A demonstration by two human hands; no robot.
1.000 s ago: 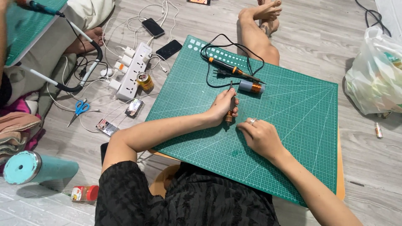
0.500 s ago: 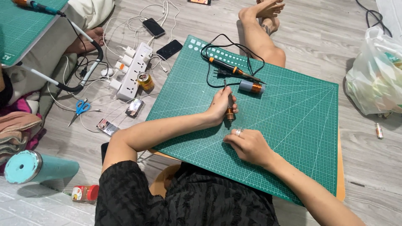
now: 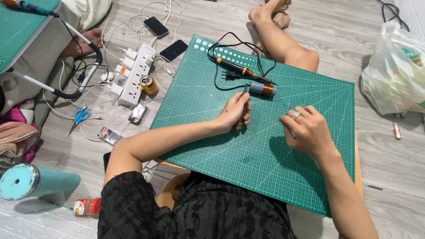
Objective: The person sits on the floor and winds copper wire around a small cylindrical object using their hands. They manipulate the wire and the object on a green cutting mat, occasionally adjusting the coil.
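Taking the green gridded cutting mat (image 3: 265, 146) as the landmark and going from its left side: off its left edge on the grey plank floor (image 3: 345, 26) lie a white power strip (image 3: 135, 73), a small brass-coloured can (image 3: 148, 84), two dark phones (image 3: 164, 39) and blue-handled scissors (image 3: 79, 117); a teal cylindrical flask (image 3: 31, 182) lies farther out, toward the near left corner.

On the mat, the left hand (image 3: 233, 111) rests near the middle of its upper half, its grip closed around a slim orange-handled tool (image 3: 241, 116) whose metal tip points up toward the mat's far edge. It sits where it was a second ago.

Just above that tip lies a grey cylinder wound with copper wire (image 3: 263, 89), and beyond it a black-and-orange soldering iron (image 3: 241, 71) with its black cord looped near the mat's top edge.

The change is on the right: the right hand (image 3: 307, 128), with a ring on one finger, was low on the mat close beside the left hand and has since lifted away toward the mat's right half. Its fingers are curled loosely; I cannot tell whether anything is pinched between them. So only the left hand now steadies the tool.

Past the mat's right edge sits a white plastic bag (image 3: 394, 75).
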